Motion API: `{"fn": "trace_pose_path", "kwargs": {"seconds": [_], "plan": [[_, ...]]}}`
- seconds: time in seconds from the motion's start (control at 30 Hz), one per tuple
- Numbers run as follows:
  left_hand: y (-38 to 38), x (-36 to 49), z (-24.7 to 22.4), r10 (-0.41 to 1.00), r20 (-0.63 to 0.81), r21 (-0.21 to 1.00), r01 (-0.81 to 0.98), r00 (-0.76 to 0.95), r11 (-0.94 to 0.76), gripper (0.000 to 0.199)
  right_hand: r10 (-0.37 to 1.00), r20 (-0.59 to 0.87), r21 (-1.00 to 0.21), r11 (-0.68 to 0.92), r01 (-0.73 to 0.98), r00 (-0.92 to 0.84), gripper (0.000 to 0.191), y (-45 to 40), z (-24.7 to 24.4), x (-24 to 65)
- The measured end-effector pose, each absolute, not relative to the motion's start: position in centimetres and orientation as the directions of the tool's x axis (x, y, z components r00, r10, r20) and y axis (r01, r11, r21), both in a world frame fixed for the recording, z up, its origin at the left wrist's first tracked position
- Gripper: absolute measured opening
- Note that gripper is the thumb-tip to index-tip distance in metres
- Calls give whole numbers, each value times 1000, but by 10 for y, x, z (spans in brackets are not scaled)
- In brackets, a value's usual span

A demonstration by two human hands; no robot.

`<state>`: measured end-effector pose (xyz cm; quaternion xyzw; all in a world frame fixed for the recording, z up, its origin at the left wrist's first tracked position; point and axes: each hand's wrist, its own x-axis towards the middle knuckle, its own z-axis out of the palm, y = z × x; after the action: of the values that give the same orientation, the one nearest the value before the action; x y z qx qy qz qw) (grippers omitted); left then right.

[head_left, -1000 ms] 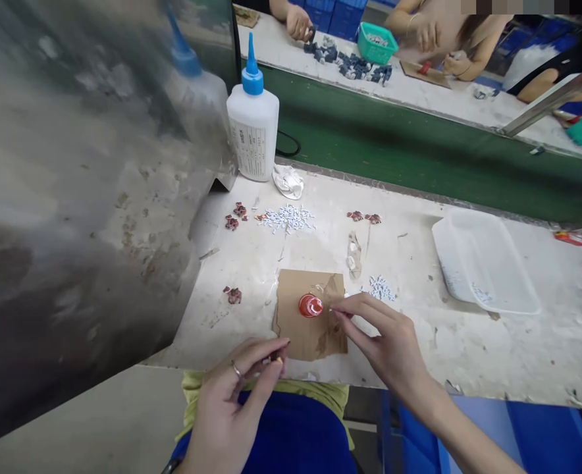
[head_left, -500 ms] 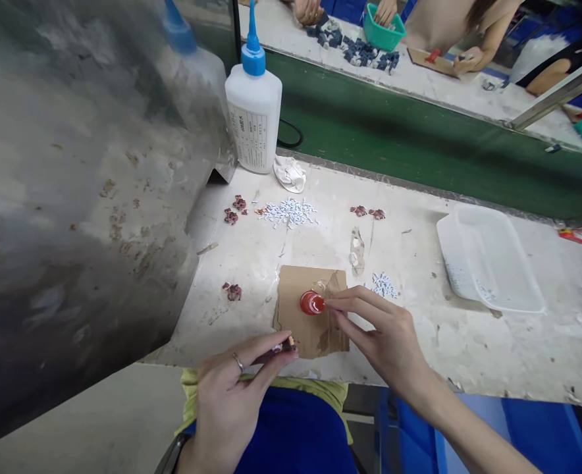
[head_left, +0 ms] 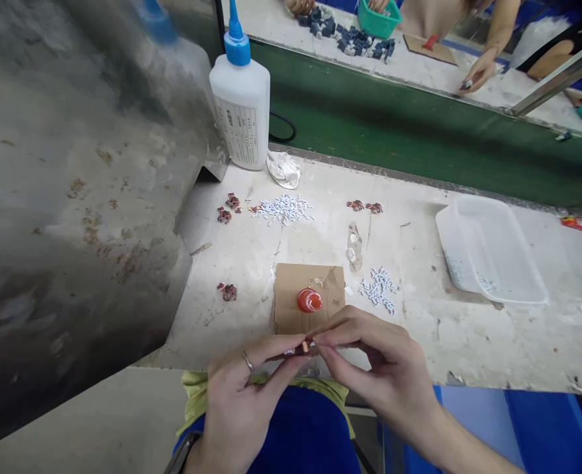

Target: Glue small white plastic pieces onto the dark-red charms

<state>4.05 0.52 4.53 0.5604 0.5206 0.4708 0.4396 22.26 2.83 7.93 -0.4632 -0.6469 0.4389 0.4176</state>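
My left hand [head_left: 246, 392] pinches a small dark red figure part [head_left: 298, 349] with white and orange bits, above the table's front edge. The fingertips of my right hand [head_left: 380, 368] meet it from the right, closed on a tiny pale piece [head_left: 313, 343]. Just beyond both hands, a small red cup [head_left: 309, 300] stands on a brown cardboard square [head_left: 288, 276]. One pile of tiny pale pieces [head_left: 380, 289] lies right of the cardboard, and a larger pile [head_left: 285, 209] lies farther back.
A white bottle [head_left: 244, 108] with a blue nozzle stands at the back beside crumpled tissue [head_left: 284, 169]. A metal panel [head_left: 74, 197] fills the left. A clear plastic tray [head_left: 513, 257] sits at right. Across a green divider [head_left: 370, 112], other people's hands handle small parts.
My right hand has moved from the red cup toward me and left, to the part in my left hand. My left hand has shifted slightly right. Across the divider, a person's hand has reached forward.
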Motion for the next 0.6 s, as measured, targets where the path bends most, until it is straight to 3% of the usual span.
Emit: {"fn": "trace_pose_path", "kwargs": {"seconds": [0.33, 0.47, 0.6], "plan": [[6, 45, 44, 1000, 2, 996, 90, -5, -1, 33, 840, 320, -732, 513, 449, -439, 21, 23, 86, 233], [11, 44, 52, 998, -68, 997, 40, -1, 68, 24, 884, 239, -820, 405, 404, -401, 22, 24, 86, 233], [12, 41, 59, 993, -114, 993, 15, 31, 114, 24, 955, 77, -949, 159, 272, -288, 30, 24, 86, 230]]}}
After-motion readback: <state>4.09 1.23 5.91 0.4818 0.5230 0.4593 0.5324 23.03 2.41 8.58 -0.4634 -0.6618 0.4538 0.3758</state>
